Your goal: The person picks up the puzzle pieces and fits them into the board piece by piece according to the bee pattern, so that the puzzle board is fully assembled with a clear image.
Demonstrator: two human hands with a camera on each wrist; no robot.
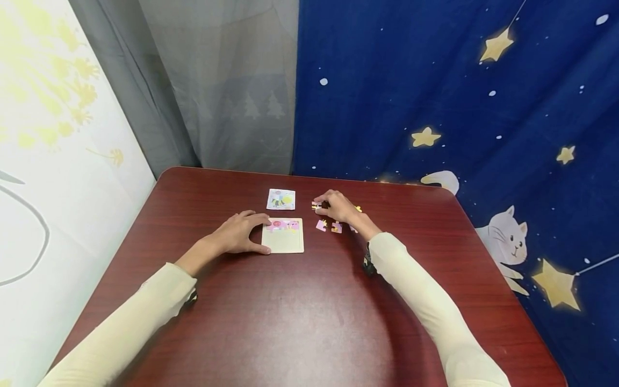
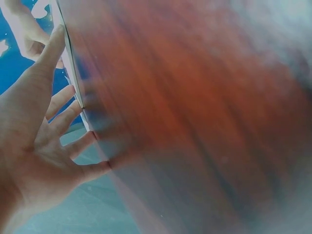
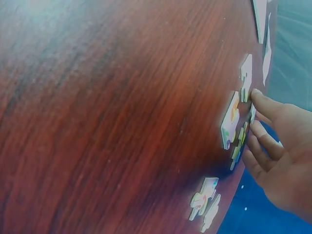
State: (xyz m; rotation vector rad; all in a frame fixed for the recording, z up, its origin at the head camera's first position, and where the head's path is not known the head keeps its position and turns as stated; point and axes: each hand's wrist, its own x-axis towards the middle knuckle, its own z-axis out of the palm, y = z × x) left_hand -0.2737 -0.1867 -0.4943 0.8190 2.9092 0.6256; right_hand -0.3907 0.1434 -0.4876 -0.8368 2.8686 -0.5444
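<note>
A shallow cream puzzle board (image 1: 284,244) lies flat, with joined pink puzzle pieces (image 1: 289,226) along its far edge. My left hand (image 1: 238,234) holds the board's left side, thumb at the near corner and fingers by the far corner. Farther right, my right hand (image 1: 337,206) pinches a puzzle piece (image 1: 316,205) with yellow and dark marks, at or just above the table. Loose puzzle pieces lie close to that hand: a pink one (image 1: 321,225), a purple one (image 1: 337,228) and others partly hidden by the wrist. In the right wrist view, thumb and fingertips meet at a thin piece (image 3: 252,113).
A picture card (image 1: 281,199) with a bee drawing lies beyond the board. Everything rests on a dark red wooden table (image 1: 290,317). Behind its far edge hang a grey curtain (image 1: 232,97) and a blue starry curtain (image 1: 377,107).
</note>
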